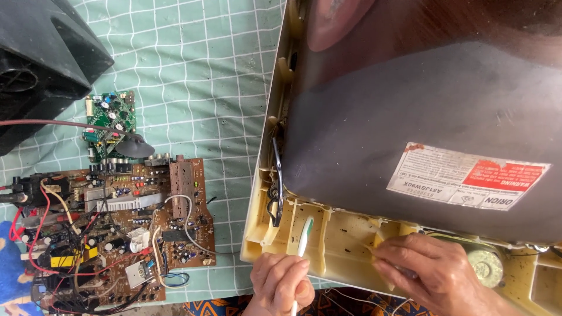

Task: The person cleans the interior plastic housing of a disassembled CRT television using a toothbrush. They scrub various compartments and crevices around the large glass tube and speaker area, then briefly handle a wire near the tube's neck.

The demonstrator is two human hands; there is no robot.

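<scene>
My left hand grips a white and green toothbrush, whose head points up into a compartment of the yellowed plastic television housing. My right hand rests on the housing's lower rim, fingers pressed into a recess beside a round speaker. The dark picture tube with a white and red warning label fills the housing above both hands.
A brown circuit board crowded with components and wires lies at the left on a green checked cloth. A small green board sits above it. A black plastic rear cover occupies the top left corner.
</scene>
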